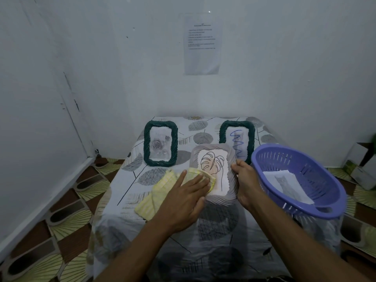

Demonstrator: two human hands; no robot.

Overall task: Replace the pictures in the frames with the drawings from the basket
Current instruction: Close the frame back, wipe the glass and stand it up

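A pale grey frame (220,200) with a ribbed rim is held between the two hands near the middle of the table (114,231), which is covered with a leaf-patterned cloth. Whether it lies flat or is tipped up cannot be told. Behind its glass a line drawing of a leaf (212,165) is seen. The left hand (183,198) is laid flat on a yellow cloth (160,192). Its fingers (195,180) are straight and slightly spread, and the cloth is pressed under their tips against the left part of the frame's face, while the rest of the cloth trails away behind the palm. The right hand (246,184) is closed on the frame's right edge, with the thumb laid over the front of the rim and the other fingers curled round behind, out of sight.

Beyond the left fingertips a dark green frame (160,143) is stood upright, and a grey rose picture is shown in it. Just beyond the right hand's knuckles a second green frame (237,137) is stood upright, partly hidden by the grey one, with a blue zigzag scribble in it. Outward from the back of the right hand a purple slotted basket (317,167) is set at the table's edge, and sheets of paper (284,183) — the top one faintly drawn on — are seen inside it.
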